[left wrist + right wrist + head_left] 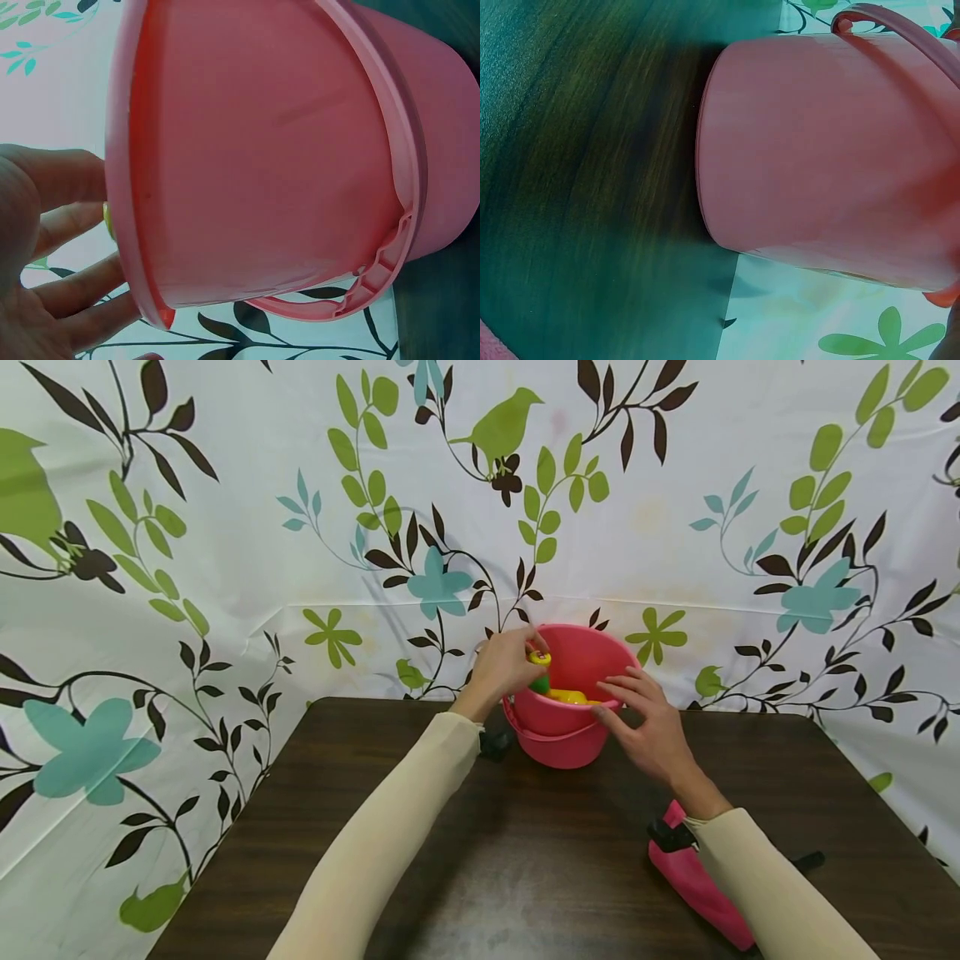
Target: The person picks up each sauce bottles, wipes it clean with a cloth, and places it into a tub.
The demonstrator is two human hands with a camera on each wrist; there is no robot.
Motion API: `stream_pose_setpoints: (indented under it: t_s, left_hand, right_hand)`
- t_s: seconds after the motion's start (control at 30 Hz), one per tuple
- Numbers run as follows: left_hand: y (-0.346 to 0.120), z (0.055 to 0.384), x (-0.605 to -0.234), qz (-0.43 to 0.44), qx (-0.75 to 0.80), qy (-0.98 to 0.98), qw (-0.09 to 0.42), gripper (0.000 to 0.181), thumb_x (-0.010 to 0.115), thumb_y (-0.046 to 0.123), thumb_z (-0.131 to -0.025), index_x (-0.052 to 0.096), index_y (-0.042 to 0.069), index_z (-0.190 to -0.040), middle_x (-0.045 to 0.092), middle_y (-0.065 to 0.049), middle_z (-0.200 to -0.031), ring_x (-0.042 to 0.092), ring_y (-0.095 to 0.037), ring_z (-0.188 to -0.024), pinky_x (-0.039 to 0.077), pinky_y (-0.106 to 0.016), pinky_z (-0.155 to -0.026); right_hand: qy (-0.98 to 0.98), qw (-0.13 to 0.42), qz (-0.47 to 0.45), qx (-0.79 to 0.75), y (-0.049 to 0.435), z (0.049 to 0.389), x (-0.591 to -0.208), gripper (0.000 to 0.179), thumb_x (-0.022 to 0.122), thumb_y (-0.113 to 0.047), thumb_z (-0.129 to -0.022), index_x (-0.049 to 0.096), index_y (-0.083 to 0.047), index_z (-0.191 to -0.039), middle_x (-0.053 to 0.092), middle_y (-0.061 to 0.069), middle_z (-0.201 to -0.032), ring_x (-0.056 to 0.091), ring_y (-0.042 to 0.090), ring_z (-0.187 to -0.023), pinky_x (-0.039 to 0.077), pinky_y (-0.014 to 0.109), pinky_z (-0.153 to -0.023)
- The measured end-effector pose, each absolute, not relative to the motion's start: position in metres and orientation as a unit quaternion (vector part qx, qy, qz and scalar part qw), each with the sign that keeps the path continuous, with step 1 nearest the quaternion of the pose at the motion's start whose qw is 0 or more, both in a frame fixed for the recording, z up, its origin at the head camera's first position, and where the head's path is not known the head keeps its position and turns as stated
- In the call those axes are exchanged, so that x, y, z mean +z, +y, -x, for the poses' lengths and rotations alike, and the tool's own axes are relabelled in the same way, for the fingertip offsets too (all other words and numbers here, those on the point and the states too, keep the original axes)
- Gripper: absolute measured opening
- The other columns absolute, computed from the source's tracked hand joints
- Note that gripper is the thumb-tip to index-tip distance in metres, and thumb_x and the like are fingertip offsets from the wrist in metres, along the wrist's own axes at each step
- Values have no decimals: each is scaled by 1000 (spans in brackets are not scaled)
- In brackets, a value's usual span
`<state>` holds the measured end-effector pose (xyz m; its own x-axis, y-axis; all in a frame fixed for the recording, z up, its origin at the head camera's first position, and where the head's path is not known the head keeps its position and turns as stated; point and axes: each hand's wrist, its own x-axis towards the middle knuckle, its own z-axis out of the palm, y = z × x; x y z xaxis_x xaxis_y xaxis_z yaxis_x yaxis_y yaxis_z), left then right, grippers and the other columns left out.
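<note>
Near the back of the table stands a pink bucket, upright, its handle hanging down in front. My left hand pinches a small object with a yellow top and green body at the bucket's left rim; its kind is unclear. In the left wrist view, the left fingers are behind the rim, and only a yellow sliver of that object shows. A yellow thing lies inside the bucket, partly hidden by the front wall. My right hand is at the bucket's right rim, fingers extended over it and thumb by the outer edge.
A pink cloth-like item lies on the dark wooden table under the right forearm, with a black piece beside it. Close behind the table hangs a white curtain patterned with leaves and birds.
</note>
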<state>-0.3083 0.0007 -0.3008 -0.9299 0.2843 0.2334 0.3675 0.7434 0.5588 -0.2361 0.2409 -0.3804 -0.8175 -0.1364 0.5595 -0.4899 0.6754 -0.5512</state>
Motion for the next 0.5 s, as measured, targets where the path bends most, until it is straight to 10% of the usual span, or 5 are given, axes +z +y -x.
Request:
stream_pose_setpoints:
  t_s: [0.5]
  left_hand:
    - [-1, 303, -296, 179, -310, -932, 51, 42, 58, 39, -106, 67, 21, -143, 76, -1, -118, 72, -18, -105, 58, -41, -96]
  right_hand:
    - [-894, 223, -175, 346, 248, 235, -374, 44, 69, -24, -102, 66, -12, -144, 63, 17, -150, 40, 39, -155, 43, 72, -114]
